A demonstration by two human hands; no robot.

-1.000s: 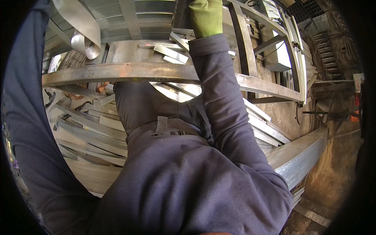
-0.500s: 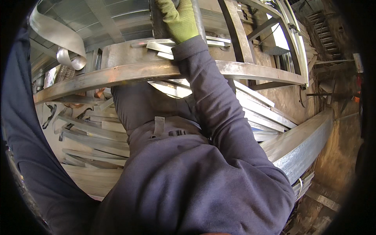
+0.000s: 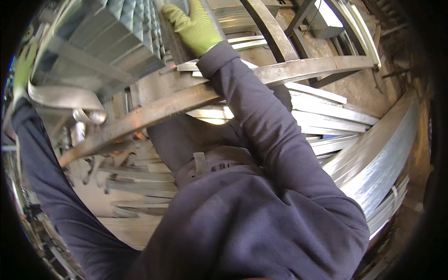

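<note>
A cluttered metal workshop — galvanised strips and rusty frame bars lie everywhere. At far left the left hand (image 3: 21, 70), in a yellow-green glove, rests by a curling grey steel band (image 3: 70, 99); its fingers cannot be made out. Further right the right hand (image 3: 193, 28), fingers pressed together, lies flat on the stacked bundle of grey square steel tubes (image 3: 109, 42) — seemingly steadying it above the rusty curved steel bar (image 3: 186, 100).

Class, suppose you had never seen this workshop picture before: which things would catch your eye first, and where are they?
First the bright green glove on the right hand at top centre, pressed against a dark upright post. Next the bundle of galvanised square tubes at upper left, with the gloved left hand at its far left edge. Below, the person's dark blue jacket fills the foreground, with shiny steel strips at right.
</note>
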